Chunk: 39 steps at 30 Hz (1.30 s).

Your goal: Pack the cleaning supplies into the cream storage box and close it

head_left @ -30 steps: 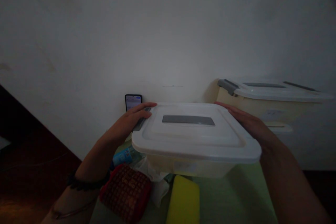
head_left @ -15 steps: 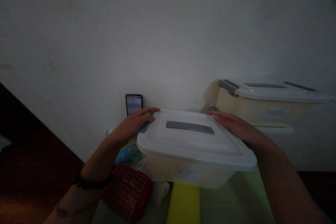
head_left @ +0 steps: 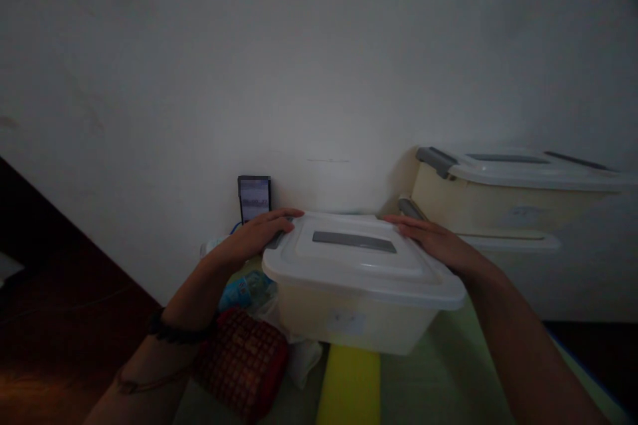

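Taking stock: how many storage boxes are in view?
3: front box between the left hand and right hand; upper box at right; lower box beneath it, partly hidden. Others may be hidden.

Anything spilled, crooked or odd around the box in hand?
Nothing looks spilled or broken. The left hand and right hand are on the pale box, whose lid looks seated. Only mild clutter stands out: a bottle apparently lying on its side, and crumpled white material by the red pouch. Dim light could hide small damage.
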### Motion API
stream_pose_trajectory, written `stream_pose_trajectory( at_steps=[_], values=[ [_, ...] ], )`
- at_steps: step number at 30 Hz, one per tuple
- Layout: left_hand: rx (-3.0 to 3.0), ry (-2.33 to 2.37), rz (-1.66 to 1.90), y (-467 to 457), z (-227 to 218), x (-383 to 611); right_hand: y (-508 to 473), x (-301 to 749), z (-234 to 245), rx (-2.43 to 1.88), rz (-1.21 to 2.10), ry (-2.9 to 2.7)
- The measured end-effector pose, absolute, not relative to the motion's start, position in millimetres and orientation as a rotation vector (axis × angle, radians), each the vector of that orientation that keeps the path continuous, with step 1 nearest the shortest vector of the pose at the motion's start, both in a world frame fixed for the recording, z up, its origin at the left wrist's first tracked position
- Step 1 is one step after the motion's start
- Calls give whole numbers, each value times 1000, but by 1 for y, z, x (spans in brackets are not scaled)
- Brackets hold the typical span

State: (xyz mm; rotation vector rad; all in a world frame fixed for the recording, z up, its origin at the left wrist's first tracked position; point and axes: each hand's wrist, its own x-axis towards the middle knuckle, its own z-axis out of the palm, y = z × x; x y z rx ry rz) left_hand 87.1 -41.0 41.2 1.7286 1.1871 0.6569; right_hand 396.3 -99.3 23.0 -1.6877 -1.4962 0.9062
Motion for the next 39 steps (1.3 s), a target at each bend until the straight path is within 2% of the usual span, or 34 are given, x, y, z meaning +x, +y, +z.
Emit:
stream_pose_trajectory(
  at_steps=[6, 15, 25, 39],
  values=[
    [1777, 1149, 617, -40, 42, 86, -102, 390, 31, -1763, 824, -1555],
    [1892, 1281, 532, -39, 41, 82, -114, 388, 40, -1848, 298, -1965],
    [1919, 1297, 534, -38, 40, 82, -139, 358, 60, -1627, 519, -2190],
    [1963, 1297, 595, -40, 42, 86, -132, 365, 52, -1599, 574, -2180]
  ],
)
